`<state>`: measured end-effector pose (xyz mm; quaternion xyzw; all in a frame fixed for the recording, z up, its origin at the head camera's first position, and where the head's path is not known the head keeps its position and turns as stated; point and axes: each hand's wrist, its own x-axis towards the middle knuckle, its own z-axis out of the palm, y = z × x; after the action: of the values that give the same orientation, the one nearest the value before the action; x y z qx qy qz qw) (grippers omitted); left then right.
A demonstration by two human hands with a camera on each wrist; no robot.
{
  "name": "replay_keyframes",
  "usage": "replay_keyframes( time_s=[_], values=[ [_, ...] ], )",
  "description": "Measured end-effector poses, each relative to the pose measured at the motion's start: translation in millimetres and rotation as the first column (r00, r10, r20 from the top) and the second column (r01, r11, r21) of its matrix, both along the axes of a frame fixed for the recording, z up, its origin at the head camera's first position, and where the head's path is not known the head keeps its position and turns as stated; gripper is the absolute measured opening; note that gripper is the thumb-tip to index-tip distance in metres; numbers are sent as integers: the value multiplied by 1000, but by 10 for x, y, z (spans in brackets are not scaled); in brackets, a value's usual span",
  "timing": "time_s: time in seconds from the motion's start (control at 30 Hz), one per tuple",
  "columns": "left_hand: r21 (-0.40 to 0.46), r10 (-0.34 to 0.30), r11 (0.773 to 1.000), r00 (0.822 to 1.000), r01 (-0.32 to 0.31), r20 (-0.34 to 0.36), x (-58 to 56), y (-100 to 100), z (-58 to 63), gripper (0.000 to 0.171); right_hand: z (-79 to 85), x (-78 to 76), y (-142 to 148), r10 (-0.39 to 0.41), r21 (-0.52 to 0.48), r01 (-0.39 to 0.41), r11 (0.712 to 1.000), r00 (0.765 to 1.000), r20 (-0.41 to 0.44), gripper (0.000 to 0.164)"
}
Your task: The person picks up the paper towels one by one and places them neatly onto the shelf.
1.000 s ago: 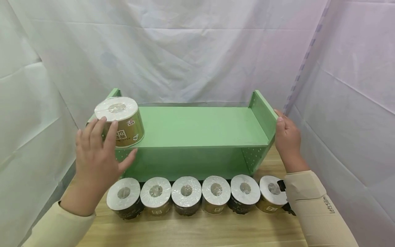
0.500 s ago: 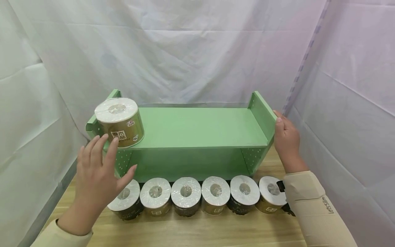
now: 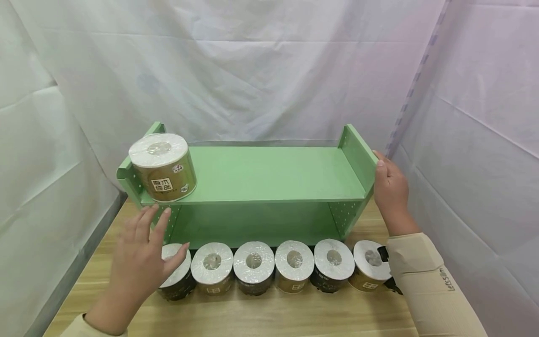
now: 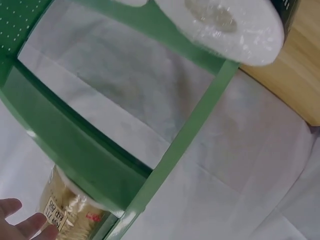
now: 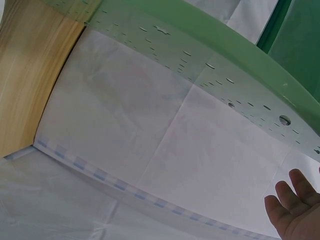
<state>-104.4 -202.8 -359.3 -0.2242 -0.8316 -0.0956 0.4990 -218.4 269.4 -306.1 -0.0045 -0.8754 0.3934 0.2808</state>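
Observation:
A green two-level shelf (image 3: 273, 173) stands in the middle of the head view, with a gold-wrapped toilet roll (image 3: 164, 175) upright at the left end of its upper board. My left hand (image 3: 141, 255) is below that roll, fingers spread and holding nothing. It overlaps the leftmost black-wrapped toilet roll (image 3: 178, 281) in the front row, partly hiding it. At the shelf's right side panel (image 3: 358, 154), my right hand (image 3: 391, 189) grips the edge, its thumb in front. The right wrist view shows its fingers (image 5: 285, 197) along the panel's outer side.
In front of the shelf, several toilet rolls (image 3: 254, 269) in alternating black and gold wrap stand in a row on the wooden table (image 3: 252, 316). White cloth (image 3: 269, 70) hangs behind and on both sides. The right sleeve (image 3: 425, 276) overlaps the rightmost roll (image 3: 370, 269).
My left hand has drawn away from the gold roll on the shelf, moving down toward the front row. The gold roll stays put. My right hand keeps its place on the side panel.

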Motion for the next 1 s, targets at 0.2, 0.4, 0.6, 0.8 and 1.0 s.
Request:
replay_keyframes(
  time_s=[0.2, 0.4, 0.6, 0.8, 1.0],
  values=[
    [-1, 28, 1000, 998, -28, 60, 21, -19, -176, 73, -6, -7, 4, 0, -7, 0, 1000, 1000, 5, 50],
    [-13, 88, 996, 981, -87, 170, 78, -59, -303, 78, 5, -3, -1, -5, -8, 5, 1000, 1000, 14, 50],
    [128, 87, 982, 930, -141, 358, 102, -102, -393, 76, 5, -11, 13, -8, -15, 8, 1000, 1000, 11, 50],
    [193, 89, 955, 840, -225, 535, 137, -149, -494, 77, -6, -20, 18, -4, -14, 4, 1000, 1000, 2, 49],
    [257, 70, 918, 762, -301, 643, 156, -174, -629, 78, -15, -18, 13, -5, -11, 5, 1000, 1000, -7, 49]
  ],
)
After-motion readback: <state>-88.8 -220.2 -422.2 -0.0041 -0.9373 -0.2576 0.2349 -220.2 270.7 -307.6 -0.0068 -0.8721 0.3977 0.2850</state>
